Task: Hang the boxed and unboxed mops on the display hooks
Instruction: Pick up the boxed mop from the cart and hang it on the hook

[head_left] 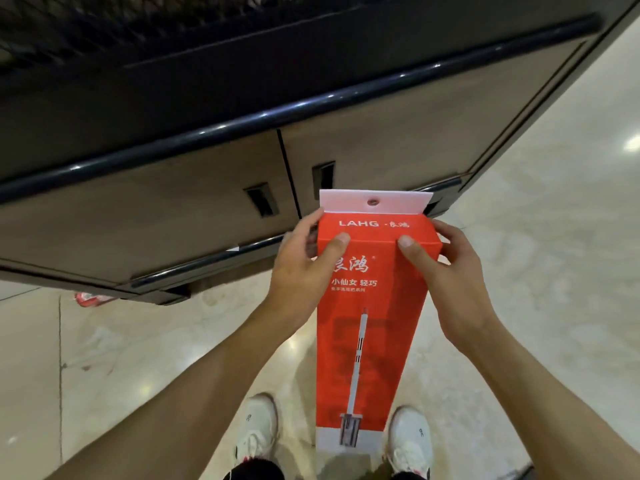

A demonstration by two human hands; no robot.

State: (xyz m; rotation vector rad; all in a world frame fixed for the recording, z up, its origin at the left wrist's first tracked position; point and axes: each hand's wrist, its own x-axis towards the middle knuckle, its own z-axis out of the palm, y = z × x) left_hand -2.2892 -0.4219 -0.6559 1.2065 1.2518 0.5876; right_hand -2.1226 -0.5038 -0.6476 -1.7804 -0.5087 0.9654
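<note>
Both the left hand (299,268) and right hand (450,271) grasp the upright red mop box (372,306) near its top, thumbs pressed on its front.

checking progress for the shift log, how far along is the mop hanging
Early, by this view. Nothing shows as hung: no hooks or hanging mops are visible. In hand: the left hand and right hand grip the top of a red mop box, its white tab with its hanging hole free. Left: hooking it.
</note>
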